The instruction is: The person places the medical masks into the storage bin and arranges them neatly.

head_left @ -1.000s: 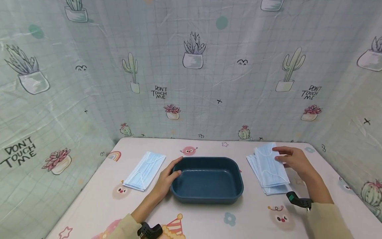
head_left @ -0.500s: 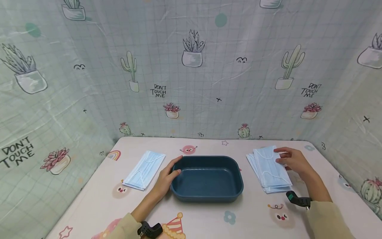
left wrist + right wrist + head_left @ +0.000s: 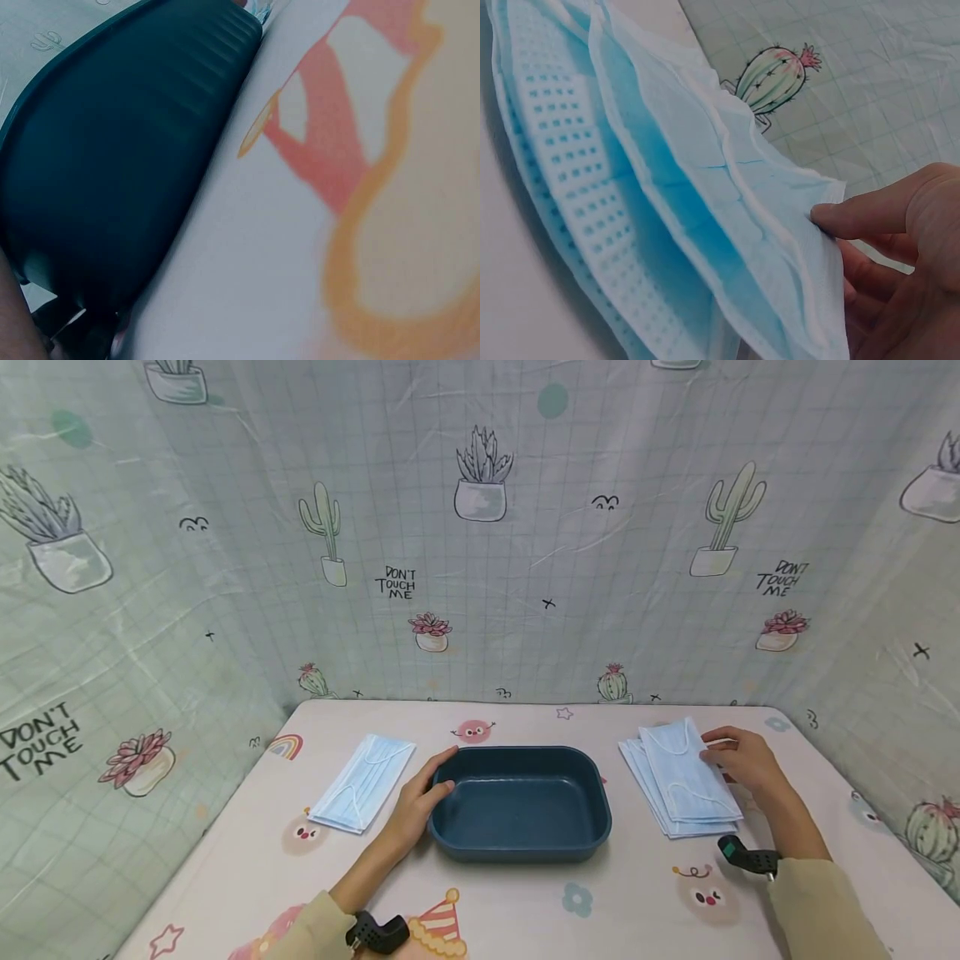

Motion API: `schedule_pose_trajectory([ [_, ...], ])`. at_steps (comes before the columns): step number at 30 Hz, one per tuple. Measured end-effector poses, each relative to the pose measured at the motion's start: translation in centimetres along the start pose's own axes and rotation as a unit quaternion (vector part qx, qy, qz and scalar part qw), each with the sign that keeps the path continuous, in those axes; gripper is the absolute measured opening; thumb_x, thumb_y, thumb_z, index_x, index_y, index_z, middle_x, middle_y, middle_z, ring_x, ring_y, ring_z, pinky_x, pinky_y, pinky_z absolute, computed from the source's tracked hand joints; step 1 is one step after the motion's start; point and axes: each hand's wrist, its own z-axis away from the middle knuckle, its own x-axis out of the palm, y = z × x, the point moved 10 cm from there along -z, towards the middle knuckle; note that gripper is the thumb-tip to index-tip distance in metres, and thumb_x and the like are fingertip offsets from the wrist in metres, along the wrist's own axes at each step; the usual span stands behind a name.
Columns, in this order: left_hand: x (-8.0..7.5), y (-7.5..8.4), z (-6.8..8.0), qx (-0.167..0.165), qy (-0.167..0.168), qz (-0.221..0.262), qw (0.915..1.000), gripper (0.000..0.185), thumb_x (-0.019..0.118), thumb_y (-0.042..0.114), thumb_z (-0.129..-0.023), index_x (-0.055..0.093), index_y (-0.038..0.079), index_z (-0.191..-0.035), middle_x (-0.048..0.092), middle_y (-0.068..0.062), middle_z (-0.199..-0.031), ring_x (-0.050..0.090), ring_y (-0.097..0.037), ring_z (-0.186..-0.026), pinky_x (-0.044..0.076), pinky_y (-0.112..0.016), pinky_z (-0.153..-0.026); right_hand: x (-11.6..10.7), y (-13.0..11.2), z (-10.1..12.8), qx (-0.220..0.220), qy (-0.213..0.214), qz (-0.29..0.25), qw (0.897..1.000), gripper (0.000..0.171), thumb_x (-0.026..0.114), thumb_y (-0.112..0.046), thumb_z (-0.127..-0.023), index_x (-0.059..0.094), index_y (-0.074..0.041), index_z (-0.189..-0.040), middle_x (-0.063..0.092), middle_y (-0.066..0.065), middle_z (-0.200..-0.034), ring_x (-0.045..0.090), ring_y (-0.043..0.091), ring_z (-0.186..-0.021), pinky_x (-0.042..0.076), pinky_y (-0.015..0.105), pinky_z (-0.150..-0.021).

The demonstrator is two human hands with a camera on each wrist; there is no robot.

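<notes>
A dark blue rectangular bin (image 3: 525, 806) stands on the table. My left hand (image 3: 412, 802) grips its left rim, thumb over the inside and fingers along the outer wall; in the left wrist view the bin's outer side (image 3: 120, 150) fills the left. To the right lies a small stack of pale blue face masks (image 3: 660, 806). My right hand (image 3: 746, 760) pinches the right edge of the top face mask (image 3: 686, 768). In the right wrist view the thumb (image 3: 870, 214) is on top of that mask and the fingers are partly hidden beneath; the layers below fan apart.
More face masks (image 3: 362, 783) lie flat left of the bin. The table (image 3: 510, 910) has a printed pale cover. A patterned curtain (image 3: 555, 552) rises behind it and along both sides.
The top face mask has shifted slightly to the right over the stack, with my right hand moving along. My left hand and the bin stay put; the head view has tilted a little downward.
</notes>
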Motion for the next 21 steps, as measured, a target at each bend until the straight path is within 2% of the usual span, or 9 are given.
schedule_pose_trajectory([
  [7,-0.02,-0.06,-0.03,0.001,0.000,-0.001,1.0000,0.052,0.051,0.024,-0.103,0.046,0.031,-0.155,0.042,0.001,-0.165,0.035,-0.027,-0.156,0.023,-0.057,-0.129,0.39,-0.11,0.07,0.004,-0.018,0.014,1.000,0.041,0.059,-0.015,-0.101,0.055,0.009,-0.134,0.057,0.035,-0.131,0.059,0.039,-0.104,0.049,0.018,-0.066],
  [9,-0.05,-0.05,-0.06,0.002,0.001,0.000,1.0000,0.053,0.052,0.024,-0.103,0.046,0.032,-0.154,0.042,0.001,-0.164,0.035,-0.027,-0.156,0.023,-0.057,-0.129,0.52,-0.14,0.16,0.006,-0.024,0.014,1.000,0.042,0.058,-0.016,-0.101,0.055,0.009,-0.134,0.056,0.036,-0.133,0.059,0.039,-0.105,0.054,0.023,-0.070],
  [11,-0.09,-0.04,-0.07,0.004,0.003,0.000,1.0000,0.053,0.052,0.023,-0.103,0.046,0.032,-0.154,0.042,0.001,-0.164,0.035,-0.027,-0.156,0.023,-0.057,-0.129,0.60,-0.23,0.31,0.005,-0.027,0.014,1.000,0.043,0.058,-0.016,-0.101,0.055,0.010,-0.135,0.054,0.036,-0.134,0.058,0.040,-0.106,0.060,0.035,-0.079],
  [14,-0.13,-0.01,-0.10,0.007,0.005,0.002,1.0000,0.053,0.053,0.022,-0.102,0.046,0.030,-0.155,0.043,0.001,-0.164,0.035,-0.027,-0.156,0.023,-0.057,-0.129,0.57,-0.25,0.52,0.008,-0.021,0.013,1.000,0.042,0.057,-0.016,-0.102,0.055,0.010,-0.135,0.053,0.036,-0.137,0.057,0.043,-0.111,0.058,0.053,-0.098],
  [17,-0.10,0.04,-0.08,0.012,0.005,-0.002,0.9999,0.054,0.052,0.022,-0.103,0.046,0.028,-0.156,0.042,-0.002,-0.165,0.035,-0.030,-0.156,0.023,-0.060,-0.128,0.46,-0.25,0.64,0.009,-0.011,0.014,1.000,0.041,0.056,-0.016,-0.102,0.057,0.009,-0.134,0.053,0.036,-0.138,0.055,0.045,-0.114,0.053,0.058,-0.104],
  [21,-0.03,-0.08,-0.06,0.012,0.005,-0.003,0.9999,0.053,0.051,0.023,-0.103,0.045,0.026,-0.156,0.042,-0.003,-0.165,0.034,-0.031,-0.156,0.024,-0.061,-0.127,0.50,-0.15,0.54,0.009,-0.011,0.015,1.000,0.042,0.055,-0.016,-0.102,0.055,0.009,-0.135,0.053,0.037,-0.137,0.055,0.046,-0.114,0.054,0.058,-0.102],
])
